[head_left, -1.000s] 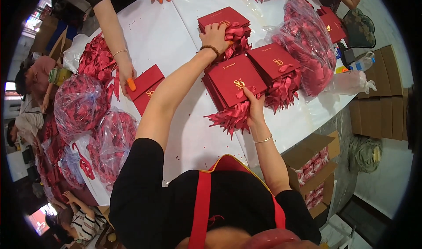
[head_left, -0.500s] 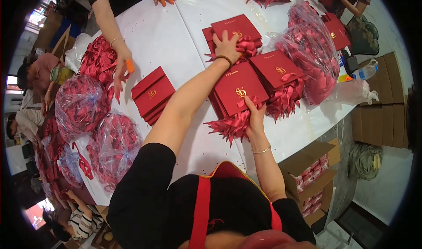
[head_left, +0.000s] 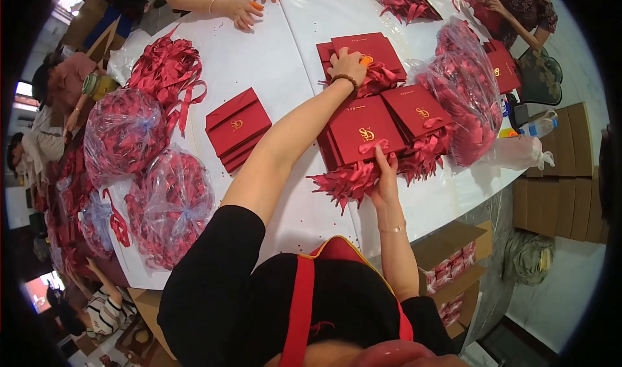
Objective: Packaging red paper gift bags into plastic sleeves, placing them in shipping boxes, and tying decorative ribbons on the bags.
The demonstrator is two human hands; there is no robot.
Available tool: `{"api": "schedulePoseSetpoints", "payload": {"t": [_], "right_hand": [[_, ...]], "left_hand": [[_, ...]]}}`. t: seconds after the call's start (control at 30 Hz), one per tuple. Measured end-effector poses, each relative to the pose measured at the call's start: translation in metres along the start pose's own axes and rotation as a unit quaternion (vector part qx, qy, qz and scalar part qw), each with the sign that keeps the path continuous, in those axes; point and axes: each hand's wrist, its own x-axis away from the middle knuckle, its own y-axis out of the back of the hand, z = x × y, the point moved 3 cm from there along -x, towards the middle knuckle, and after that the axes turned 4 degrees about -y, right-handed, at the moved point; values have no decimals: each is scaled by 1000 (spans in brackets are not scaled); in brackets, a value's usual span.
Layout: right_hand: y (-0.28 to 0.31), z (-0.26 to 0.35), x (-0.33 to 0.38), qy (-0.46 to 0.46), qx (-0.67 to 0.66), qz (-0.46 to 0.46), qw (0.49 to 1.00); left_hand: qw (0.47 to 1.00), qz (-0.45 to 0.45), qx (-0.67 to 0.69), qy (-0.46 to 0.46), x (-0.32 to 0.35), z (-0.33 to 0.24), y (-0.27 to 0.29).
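Flat red gift bags with gold print and satin ribbon handles lie in stacks on the white table. My left hand (head_left: 348, 67) reaches across to the far stack of red gift bags (head_left: 372, 45), its fingers bent in and closed at the ribbon end; an orange cover shows on one fingertip. Nearer me, my right hand (head_left: 387, 182) grips the ribbon end of the near stack of red gift bags (head_left: 356, 128), thumb on top and the other fingers partly hidden. A right-hand stack of red gift bags (head_left: 413, 105) touches the near one.
Another stack of red bags (head_left: 238, 130) lies left of my left forearm. Clear plastic sacks of red ribbon (head_left: 123, 137) stand at the left, and a similar sack (head_left: 457, 94) at the right. Across the table are a co-worker's hands (head_left: 243, 10). Open cartons (head_left: 453, 247) stand beside the table.
My left hand's spread fingers have drawn in on the far stack. My right hand stays at the near stack's ribbons. The co-worker's hand has pulled back from the loose ribbons at the left.
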Motion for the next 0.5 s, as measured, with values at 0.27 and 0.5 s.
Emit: {"api": "schedulePoseSetpoints", "payload": {"t": [0.27, 0.5], "right_hand": [[-93, 141, -1, 300, 396, 128, 859], [-78, 119, -261, 21, 679, 64, 731]], "left_hand": [[962, -46, 205, 173, -11, 57, 0], [962, 53, 118, 240, -5, 37, -8]]}}
